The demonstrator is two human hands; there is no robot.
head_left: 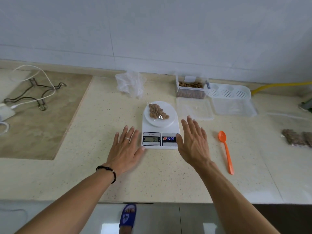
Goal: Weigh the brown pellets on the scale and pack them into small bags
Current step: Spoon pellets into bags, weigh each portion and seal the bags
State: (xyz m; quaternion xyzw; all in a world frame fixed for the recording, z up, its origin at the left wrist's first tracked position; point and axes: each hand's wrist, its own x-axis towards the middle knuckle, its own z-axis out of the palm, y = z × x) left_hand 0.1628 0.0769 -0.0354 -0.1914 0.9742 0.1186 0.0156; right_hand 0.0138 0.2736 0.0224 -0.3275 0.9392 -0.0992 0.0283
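A small clear bag of brown pellets [157, 111] lies on the round pan of the white digital scale [160, 130], whose display is lit. My left hand [125, 148] lies flat on the counter at the scale's left side, fingers straight, thumb touching its front corner. My right hand [194, 141] is spread flat at the scale's right side, thumb over its button panel. A clear container of brown pellets [190, 90] stands at the back right. An orange spoon [226, 152] lies right of my right hand. Filled pellet bags [297, 137] lie at the far right.
A crumpled pile of empty clear bags [130, 85] sits behind the scale. A clear lid [194, 108] and a white perforated tray [231, 98] lie at the back right. A wire frame [33, 94] and white cable [42, 76] occupy the recessed left area. The counter edge [152, 202] runs near me.
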